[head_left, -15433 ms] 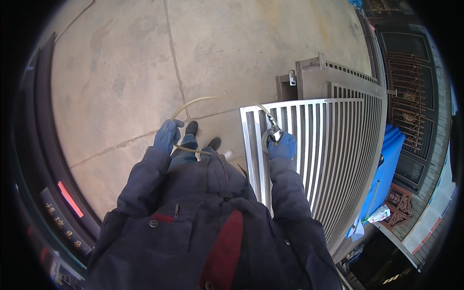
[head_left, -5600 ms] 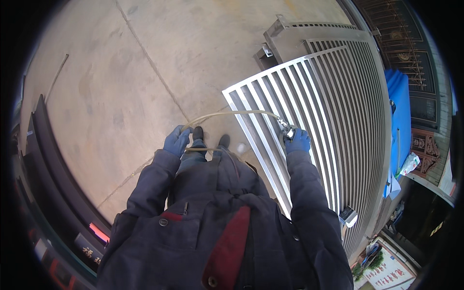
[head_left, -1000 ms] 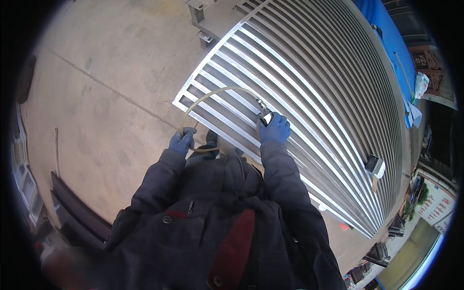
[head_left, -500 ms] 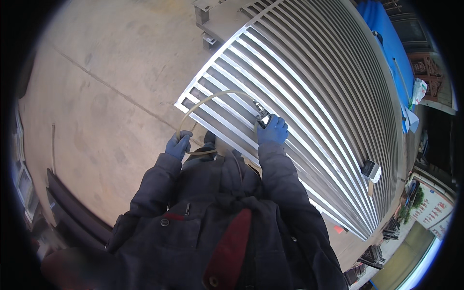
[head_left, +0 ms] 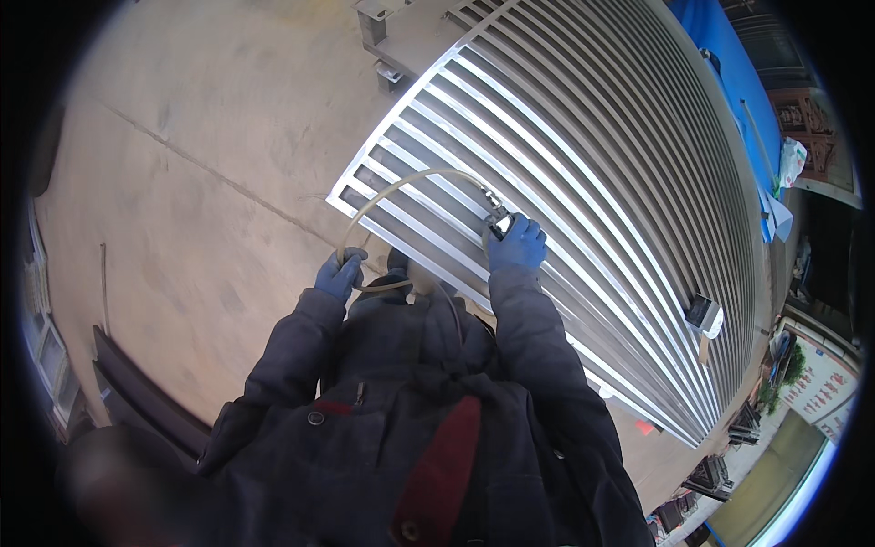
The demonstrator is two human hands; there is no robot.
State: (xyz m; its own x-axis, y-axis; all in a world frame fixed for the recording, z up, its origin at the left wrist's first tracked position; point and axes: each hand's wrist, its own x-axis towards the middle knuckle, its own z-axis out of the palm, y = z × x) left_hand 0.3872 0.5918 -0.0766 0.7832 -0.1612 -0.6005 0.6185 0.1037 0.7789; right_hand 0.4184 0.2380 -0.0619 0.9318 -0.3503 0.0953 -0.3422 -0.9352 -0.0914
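Note:
In a blue glove, my right hand (head_left: 519, 243) is closed round a small metal air tool (head_left: 499, 222). The tool is over the near slats of a large metal slatted panel (head_left: 394, 119); whether it touches them I cannot tell. A pale flexible hose (head_left: 410, 180) runs from its fitting and loops up and left. My left hand (head_left: 340, 274), also gloved in blue, is closed round that hose just off the panel's left corner. The underside of the tool is hidden. The nearer slats look bright and shiny, the farther ones dull grey.
A small black-and-white block-like object (head_left: 703, 313) rests on the slats at right. Blue sheeting (head_left: 725, 91) lies past the far right edge. A metal support (head_left: 373, 32) stands by the panel's top. Dark long pieces (head_left: 146, 392) lie on the floor (head_left: 210, 237) at lower left.
The view has shifted slightly. Both hands keep their hold on the tool and the hose, with hardly any movement against the panel.

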